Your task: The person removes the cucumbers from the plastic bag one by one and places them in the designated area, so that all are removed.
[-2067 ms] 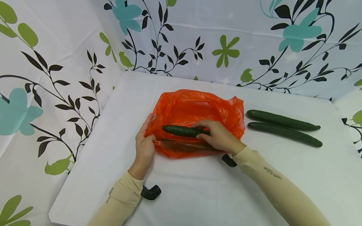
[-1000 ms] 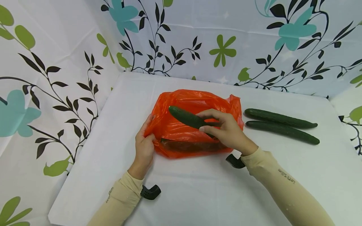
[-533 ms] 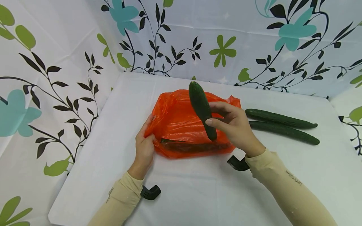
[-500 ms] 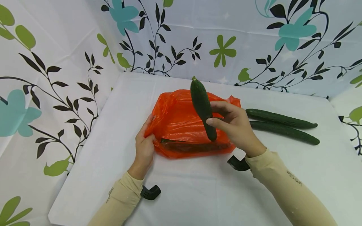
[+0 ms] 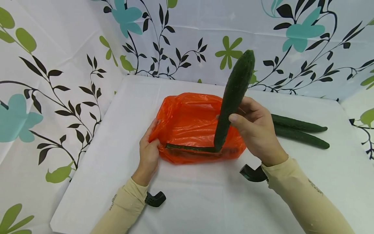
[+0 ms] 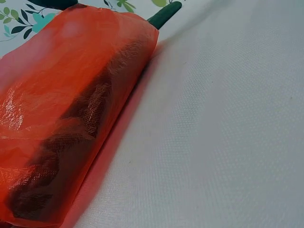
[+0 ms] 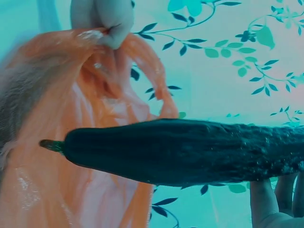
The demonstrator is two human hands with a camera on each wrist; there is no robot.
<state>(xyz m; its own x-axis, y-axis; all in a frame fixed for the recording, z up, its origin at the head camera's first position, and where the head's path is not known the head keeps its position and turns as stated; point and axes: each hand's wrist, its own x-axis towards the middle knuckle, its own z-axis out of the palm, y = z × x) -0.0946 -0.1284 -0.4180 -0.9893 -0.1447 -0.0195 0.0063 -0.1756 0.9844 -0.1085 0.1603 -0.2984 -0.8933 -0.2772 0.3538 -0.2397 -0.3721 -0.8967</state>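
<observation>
My right hand (image 5: 260, 133) holds a dark green cucumber (image 5: 235, 91) near its lower half, steeply tilted above the bag, its upper end raised far over the table. In the right wrist view, this cucumber (image 7: 166, 149) shows its stem end in front of the bag. My left hand (image 5: 148, 156) grips the left edge of a red plastic bag (image 5: 193, 117), whose mouth gapes. Inside along its front side lies another cucumber (image 5: 187, 148); in the left wrist view a dark long shape (image 6: 90, 104) shows through the bag's film. The held cucumber's lower end overlaps it.
Two more cucumbers (image 5: 304, 138) lie side by side on the white table (image 5: 198, 201) to the right, partly behind my right hand. A patterned curtain (image 5: 187, 35) hangs behind the table. Black camera mounts (image 5: 156, 199) stick out at both wrists.
My right hand has lifted the cucumber from low over the bag, turned it from lying level to steeply upright, and moved right. The left hand keeps its grip on the bag's edge.
</observation>
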